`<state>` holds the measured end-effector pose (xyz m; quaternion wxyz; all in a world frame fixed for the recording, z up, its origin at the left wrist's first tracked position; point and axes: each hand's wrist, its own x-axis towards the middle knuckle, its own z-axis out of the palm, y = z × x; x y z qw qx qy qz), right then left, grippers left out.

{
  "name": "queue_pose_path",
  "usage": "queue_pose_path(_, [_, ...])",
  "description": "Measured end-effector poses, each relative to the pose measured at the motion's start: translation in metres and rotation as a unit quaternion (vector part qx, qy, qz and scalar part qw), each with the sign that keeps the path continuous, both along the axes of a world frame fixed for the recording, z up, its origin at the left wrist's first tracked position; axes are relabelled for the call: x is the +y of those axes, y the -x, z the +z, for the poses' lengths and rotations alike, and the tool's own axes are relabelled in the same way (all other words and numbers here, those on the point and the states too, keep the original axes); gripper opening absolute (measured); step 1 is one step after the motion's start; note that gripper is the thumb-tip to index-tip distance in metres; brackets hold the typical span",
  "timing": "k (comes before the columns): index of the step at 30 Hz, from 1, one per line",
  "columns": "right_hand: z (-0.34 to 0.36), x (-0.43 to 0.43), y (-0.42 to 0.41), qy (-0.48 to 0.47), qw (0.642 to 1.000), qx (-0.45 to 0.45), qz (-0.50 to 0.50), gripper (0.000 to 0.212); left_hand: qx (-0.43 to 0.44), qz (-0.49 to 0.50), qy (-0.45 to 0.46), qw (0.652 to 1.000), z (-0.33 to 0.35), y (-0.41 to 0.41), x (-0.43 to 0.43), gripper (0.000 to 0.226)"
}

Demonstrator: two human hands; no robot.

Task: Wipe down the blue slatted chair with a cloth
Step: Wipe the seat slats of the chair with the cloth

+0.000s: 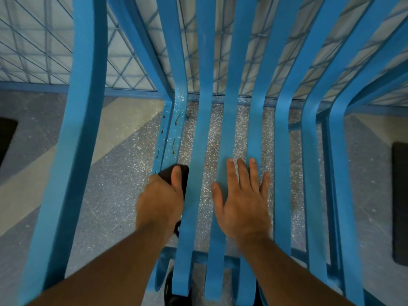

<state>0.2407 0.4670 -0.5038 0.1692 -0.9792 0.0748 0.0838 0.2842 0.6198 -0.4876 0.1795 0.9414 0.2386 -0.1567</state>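
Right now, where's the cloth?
Head view, left of centre: the dark cloth is held by the left hand on the seat's leftmost slat, just below the brown streaks.

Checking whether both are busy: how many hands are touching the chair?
2. The left hand grips a dark cloth on the stained slat; the right hand lies flat across the middle slats.

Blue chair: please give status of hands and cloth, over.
Left hand holds dark cloth on left seat slat. Right hand flat on middle slats, holding nothing. Brown streaks ahead of cloth, not yet wiped. Nothing in the way.
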Motion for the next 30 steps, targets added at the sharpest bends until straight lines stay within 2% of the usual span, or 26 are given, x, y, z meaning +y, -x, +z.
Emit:
queue_pose_path(5, [0.0, 0.0, 0.0, -0.004, 1.0, 0.001, 0.0, 0.067, -0.013, 0.006, 0.012, 1.0, -0.005, -0.041, -0.011, 0.054])
queue_pose_path(10, [0.001, 0.0, 0.0, 0.003, 1.0, 0.02, 0.004, 0.067, -0.069, -0.061, 0.016, 0.996, -0.007, -0.007, -0.002, 0.045])
queue_pose_path(13, [0.002, -0.001, 0.0, 0.0, 1.0, 0.023, 0.005, 0.068, -0.041, -0.036, 0.024, 0.998, 0.0, 0.007, 0.001, 0.044])
queue_pose_path(17, [0.006, -0.007, -0.017, -0.014, 1.0, -0.005, -0.007, 0.065, 0.004, -0.01, 0.004, 1.0, -0.001, -0.035, -0.006, 0.056])
queue_pose_path(21, [0.007, -0.02, -0.065, -0.007, 0.999, 0.002, -0.034, 0.068, -0.012, -0.01, 0.006, 1.0, -0.007, -0.058, -0.014, 0.053])
queue_pose_path(25, [-0.003, -0.023, -0.093, 0.014, 0.997, 0.032, -0.068, 0.074, -0.067, -0.054, 0.005, 0.996, -0.007, -0.028, -0.008, 0.045])
queue_pose_path(30, [-0.008, -0.018, -0.093, 0.04, 0.997, 0.011, -0.07, 0.072, -0.01, -0.019, 0.016, 1.0, -0.003, -0.031, -0.008, 0.048])
